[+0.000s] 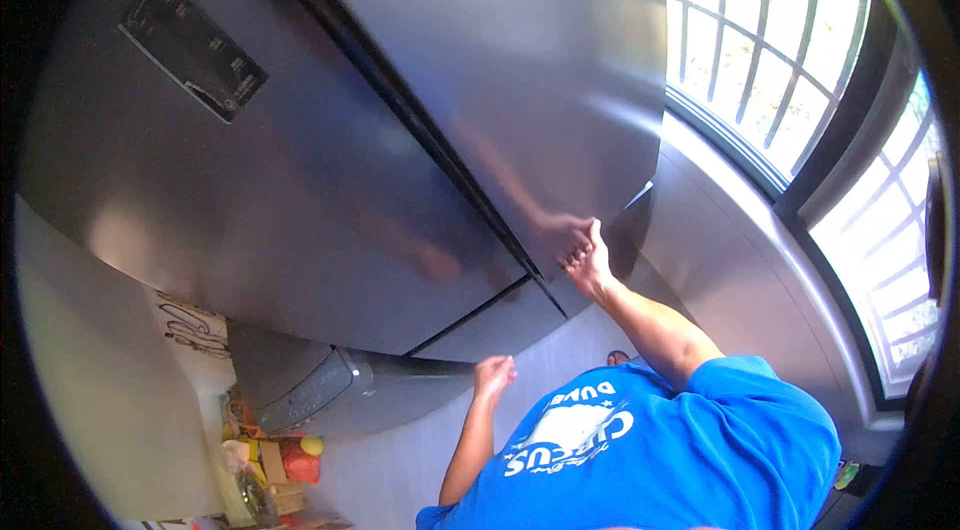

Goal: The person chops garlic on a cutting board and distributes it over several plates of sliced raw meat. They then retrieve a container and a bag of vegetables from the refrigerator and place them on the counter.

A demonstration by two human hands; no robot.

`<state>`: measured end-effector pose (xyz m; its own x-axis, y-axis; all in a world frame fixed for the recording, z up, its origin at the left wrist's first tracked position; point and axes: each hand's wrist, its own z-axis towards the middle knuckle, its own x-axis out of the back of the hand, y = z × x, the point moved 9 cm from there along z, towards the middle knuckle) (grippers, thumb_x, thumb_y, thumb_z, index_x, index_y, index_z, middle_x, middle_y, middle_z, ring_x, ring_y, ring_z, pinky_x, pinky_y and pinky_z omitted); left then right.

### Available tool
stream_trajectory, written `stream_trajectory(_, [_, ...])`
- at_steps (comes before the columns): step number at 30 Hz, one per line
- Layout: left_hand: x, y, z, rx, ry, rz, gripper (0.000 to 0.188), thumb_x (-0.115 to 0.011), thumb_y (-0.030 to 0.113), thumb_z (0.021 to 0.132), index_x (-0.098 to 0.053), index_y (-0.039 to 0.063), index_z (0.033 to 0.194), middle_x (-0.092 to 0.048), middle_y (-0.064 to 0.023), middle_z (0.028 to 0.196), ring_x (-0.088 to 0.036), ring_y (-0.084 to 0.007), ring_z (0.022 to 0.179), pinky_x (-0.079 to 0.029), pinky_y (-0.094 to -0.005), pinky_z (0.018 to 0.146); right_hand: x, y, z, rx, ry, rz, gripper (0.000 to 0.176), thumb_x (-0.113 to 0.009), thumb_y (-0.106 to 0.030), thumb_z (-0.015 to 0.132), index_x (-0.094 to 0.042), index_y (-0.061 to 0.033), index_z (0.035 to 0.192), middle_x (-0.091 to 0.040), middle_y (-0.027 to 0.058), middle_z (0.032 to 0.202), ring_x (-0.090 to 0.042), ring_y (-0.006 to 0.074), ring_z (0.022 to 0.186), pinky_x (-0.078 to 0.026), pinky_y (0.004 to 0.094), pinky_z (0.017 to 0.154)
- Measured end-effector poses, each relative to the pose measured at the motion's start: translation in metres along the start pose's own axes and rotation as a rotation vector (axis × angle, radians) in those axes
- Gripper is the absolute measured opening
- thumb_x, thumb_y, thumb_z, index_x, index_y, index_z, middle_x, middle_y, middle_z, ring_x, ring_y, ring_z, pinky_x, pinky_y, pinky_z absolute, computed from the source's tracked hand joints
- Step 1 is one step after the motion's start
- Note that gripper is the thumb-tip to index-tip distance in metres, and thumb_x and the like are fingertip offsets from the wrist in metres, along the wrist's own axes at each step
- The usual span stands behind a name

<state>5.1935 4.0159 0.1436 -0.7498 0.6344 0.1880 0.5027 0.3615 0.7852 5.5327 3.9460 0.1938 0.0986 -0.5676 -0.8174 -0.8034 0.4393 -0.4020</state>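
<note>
A dark, glossy double-door refrigerator [360, 140] fills the view before me, split by a dark slanting gap between its doors. My right hand [589, 263] reaches the lower part of the right door [555, 79], thumb raised and fingers against or very near the surface, where its reflection meets it. Nothing is visible in that hand. Lower and to the left, my left hand [493, 378] hangs apart from the refrigerator, its fingers loosely curled and apparently holding nothing. On the left door sits a black label panel [193, 46] with writing.
Barred windows [757, 42] and a ledge [720, 230] stand close on the right. At lower left are a dark appliance with a control panel [307, 391], a pale wall [105, 365], and a pile of items including a red bag [300, 461]. Grey floor [390, 447] lies between.
</note>
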Motion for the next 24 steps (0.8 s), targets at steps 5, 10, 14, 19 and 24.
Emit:
stream_trajectory(5, [0.022,-0.032,0.002,0.058,-0.009,0.088,0.027,-0.070,0.018,0.096,-0.068,-0.004,0.113,-0.072,-0.0131,0.098,-0.071,-0.0191,0.075,-0.060,-0.0322,0.067,0.077,-0.044,-0.048,-0.014,-0.066,-0.176,0.090,-0.049,-0.077,0.092,-0.041,-0.0047,0.145,-0.049,0.0138,0.139,-0.049,0.0277,0.125,-0.047,0.0407,0.091])
stream_trajectory(10, [0.026,0.003,-0.003,-0.021,-0.022,0.106,0.025,-0.070,0.015,0.095,-0.068,-0.005,0.109,-0.071,-0.0120,0.096,-0.070,-0.0170,0.073,-0.060,-0.0306,0.066,0.157,-0.109,-0.123,0.259,0.120,-0.600,0.050,-0.048,-0.057,0.103,-0.062,-0.0099,0.109,-0.061,-0.0012,0.087,-0.059,0.0125,0.074,-0.048,0.0258,0.047])
stream_trajectory(14, [0.007,0.087,-0.008,-0.243,-0.101,0.105,0.022,-0.070,0.014,0.096,-0.068,-0.005,0.107,-0.072,-0.0098,0.092,-0.069,-0.0146,0.072,-0.058,-0.0284,0.065,0.209,-0.161,-0.170,0.356,0.450,-0.714,0.041,-0.051,-0.054,0.101,-0.062,-0.0146,0.100,-0.056,-0.0018,0.076,-0.051,0.0117,0.060,-0.042,0.0265,0.047])
stream_trajectory(19, [-0.037,0.247,-0.064,-0.663,-0.232,0.179,0.019,-0.068,0.013,0.098,-0.067,-0.003,0.108,-0.072,-0.0076,0.092,-0.069,-0.0134,0.073,-0.057,-0.0278,0.068,0.228,-0.219,-0.196,0.459,0.412,-0.521,0.042,-0.058,-0.057,0.094,-0.060,-0.0149,0.092,-0.054,-0.0005,0.068,-0.049,0.0136,0.055,-0.037,0.0277,0.049])
stream_trajectory(24, [-0.094,0.369,-0.126,-0.925,-0.313,0.270,0.019,-0.067,0.011,0.099,-0.066,-0.003,0.112,-0.073,-0.0091,0.096,-0.070,-0.0140,0.076,-0.057,-0.0285,0.071,0.261,-0.263,-0.195,0.562,0.381,-0.489,0.047,-0.057,-0.059,0.094,-0.061,-0.0119,0.092,-0.058,0.0019,0.067,-0.057,0.0159,0.057,-0.045,0.0296,0.050])
